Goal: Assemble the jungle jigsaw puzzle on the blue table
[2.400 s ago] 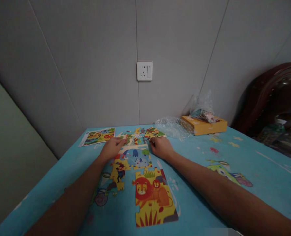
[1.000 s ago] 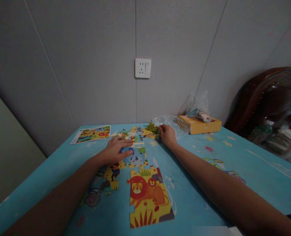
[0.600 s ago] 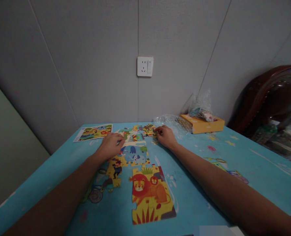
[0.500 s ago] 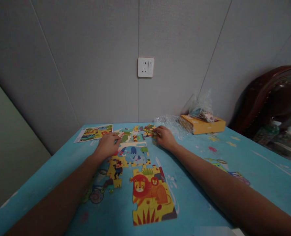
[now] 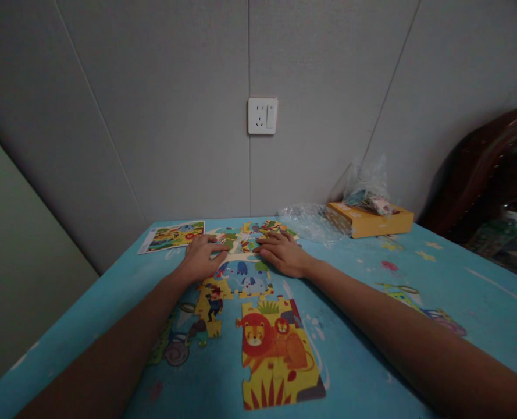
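My left hand point(image 5: 202, 259) rests on the left edge of the far puzzle section point(image 5: 246, 245), fingers stretched out over it and holding nothing visible. Opposite it, my right hand point(image 5: 283, 255) lies palm down with fingers spread across that section's right side. Part of the section is hidden under both hands. Joined just below is an elephant section point(image 5: 245, 278), with a strip showing a figure in a hat point(image 5: 214, 304) at its lower left. Closer to me, apart from these, lies a lion puzzle section point(image 5: 280, 352).
A printed picture sheet point(image 5: 171, 235) lies at the table's far left. Crumpled clear plastic point(image 5: 313, 222) sits beside a yellow box point(image 5: 382, 224), which has a plastic bag point(image 5: 367, 189) on top. A wall with a socket point(image 5: 262, 116) rises behind the patterned blue table point(image 5: 349, 366).
My right hand has come left and nearer, from the far right puzzle pieces onto the section, its fingers now flattened and spread. My left hand's fingers have stretched further right. The view has shifted slightly.
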The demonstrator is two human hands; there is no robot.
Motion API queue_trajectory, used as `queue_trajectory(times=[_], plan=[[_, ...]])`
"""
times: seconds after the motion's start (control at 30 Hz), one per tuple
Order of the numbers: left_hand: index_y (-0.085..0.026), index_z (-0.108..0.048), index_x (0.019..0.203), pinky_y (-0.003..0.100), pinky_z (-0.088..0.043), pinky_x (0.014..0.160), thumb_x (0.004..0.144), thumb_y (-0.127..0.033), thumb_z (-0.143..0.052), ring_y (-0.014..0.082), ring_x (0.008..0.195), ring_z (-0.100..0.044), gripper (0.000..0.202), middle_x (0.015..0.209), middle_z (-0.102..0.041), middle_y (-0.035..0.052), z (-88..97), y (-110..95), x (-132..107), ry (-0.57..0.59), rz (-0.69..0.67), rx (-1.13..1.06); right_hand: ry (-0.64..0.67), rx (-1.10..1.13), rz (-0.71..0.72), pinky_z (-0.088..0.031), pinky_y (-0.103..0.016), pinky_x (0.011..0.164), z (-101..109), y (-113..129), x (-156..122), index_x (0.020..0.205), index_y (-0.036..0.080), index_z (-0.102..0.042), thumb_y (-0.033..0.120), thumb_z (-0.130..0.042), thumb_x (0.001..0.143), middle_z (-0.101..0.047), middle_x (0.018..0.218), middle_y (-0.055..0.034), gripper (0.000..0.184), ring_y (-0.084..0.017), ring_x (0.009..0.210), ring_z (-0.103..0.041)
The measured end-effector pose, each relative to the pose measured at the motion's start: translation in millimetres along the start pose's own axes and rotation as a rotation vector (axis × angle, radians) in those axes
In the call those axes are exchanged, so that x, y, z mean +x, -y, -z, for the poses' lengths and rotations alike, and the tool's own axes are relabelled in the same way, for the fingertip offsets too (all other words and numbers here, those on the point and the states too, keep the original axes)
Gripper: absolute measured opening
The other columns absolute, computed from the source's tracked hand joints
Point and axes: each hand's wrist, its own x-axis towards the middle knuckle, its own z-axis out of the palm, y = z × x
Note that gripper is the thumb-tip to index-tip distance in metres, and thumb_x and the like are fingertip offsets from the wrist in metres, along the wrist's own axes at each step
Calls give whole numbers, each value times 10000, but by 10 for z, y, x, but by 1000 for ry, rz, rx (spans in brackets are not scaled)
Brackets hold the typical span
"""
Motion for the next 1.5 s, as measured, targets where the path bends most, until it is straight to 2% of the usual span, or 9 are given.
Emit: queue_trajectory(times=[0.13,0.27,0.47,0.63,0.73,0.87,1.03,1.2,1.5], plan=[[-362,-757,1065,497,-336,1095,905,-339,-569,288,1256,-473,248,1282,-565,51,25,-77,-33,23,-74,-36,-39,-97,-40,-208,-573,1100,-13,-4,2,1249,294,-656,423,-299,1028,-566,1396,-51,439,-303,1375,-355],[-348,-757,1068,499,-326,1106,888,-298,-613,293,1282,-455,236,1299,-575,57,53,-132,-56,57,-140,-65,-75,-156,-136,-237,-550,1077,-21,-36,0,1209,256,-685,407,-336,1017,-553,1376,-102,426,-307,1354,-354],[-309,-757,1082,497,-343,1095,892,-283,-605,292,1247,-478,244,1259,-618,62,54,-88,-40,62,-139,-78,-94,-187,-186,-242,-541,1062,-34,-45,-1,1214,294,-684,412,-384,997,-549,1341,-111,388,-307,1332,-357],[-319,-754,1085,510,-334,1093,901,-305,-591,276,1192,-500,245,1244,-643,45,19,-48,-19,48,-114,-70,-106,-208,-234,-234,-549,1052,-40,-45,-3,1160,260,-717,411,-418,979,-543,1312,-147,380,-330,1300,-374],[-324,-751,1089,523,-331,1090,901,-318,-590,279,1194,-495,248,1252,-637,51,13,-46,-21,42,-115,-70,-99,-211,-243,-248,-533,1047,-40,-55,-20,1191,259,-699,408,-442,969,-542,1294,-151,371,-326,1285,-387],[-296,-759,1074,516,-335,1095,903,-319,-588,287,1227,-475,243,1256,-628,67,43,-77,-31,38,-158,-86,-85,-206,-235,-258,-517,1048,-37,-61,-40,1237,257,-668,418,-449,966,-532,1300,-146,384,-317,1274,-396],[-287,-782,992,473,-333,1113,904,-294,-588,277,1263,-446,213,1253,-627,47,67,-121,-33,43,-221,-108,-83,-200,-240,-255,-518,1050,-31,-51,-38,1228,241,-671,417,-457,962,-537,1276,-156,384,-323,1263,-406],[-258,-751,1101,500,-339,1097,917,-291,-554,294,1244,-445,271,1243,-634,78,45,-110,-34,62,-196,-100,-82,-190,-254,-286,-506,1024,-24,-35,-36,1205,227,-683,414,-466,956,-542,1253,-165,380,-325,1216,-447],[-270,-743,1120,513,-290,1117,921,-331,-548,295,1262,-447,286,1279,-617,90,16,-86,-17,62,-140,-54,-95,-179,-263,-307,-496,1008,-32,-25,-34,1180,222,-692,401,-455,961,-549,1235,-160,370,-326,1197,-472]])
